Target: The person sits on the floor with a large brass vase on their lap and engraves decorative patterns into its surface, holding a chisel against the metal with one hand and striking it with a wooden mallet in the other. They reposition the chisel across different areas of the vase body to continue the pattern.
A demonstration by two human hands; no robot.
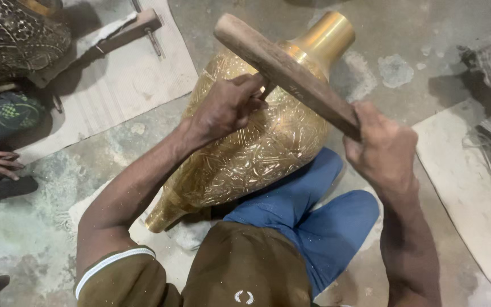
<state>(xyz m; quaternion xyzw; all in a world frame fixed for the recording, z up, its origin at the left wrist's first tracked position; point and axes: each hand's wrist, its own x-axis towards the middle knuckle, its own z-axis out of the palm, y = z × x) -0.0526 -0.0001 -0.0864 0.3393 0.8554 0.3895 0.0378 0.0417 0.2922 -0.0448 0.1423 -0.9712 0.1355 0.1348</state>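
Left hand (228,105) is pinching 1 chisel (267,91) against the brass vase (245,153); right hand (382,150), fingers wrapped tight, is gripping the wooden mallet (282,71).

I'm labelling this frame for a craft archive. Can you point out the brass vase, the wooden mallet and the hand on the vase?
brass vase (257,153), head view, engraved belly.
wooden mallet (282,71), head view, mid-shaft.
left hand (228,105), head view, back of hand.

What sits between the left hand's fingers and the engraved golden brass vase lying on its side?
In the head view, the left hand pinches a thin chisel-like tool, mostly hidden, against the brass vase. The right hand holds the wooden mallet above.
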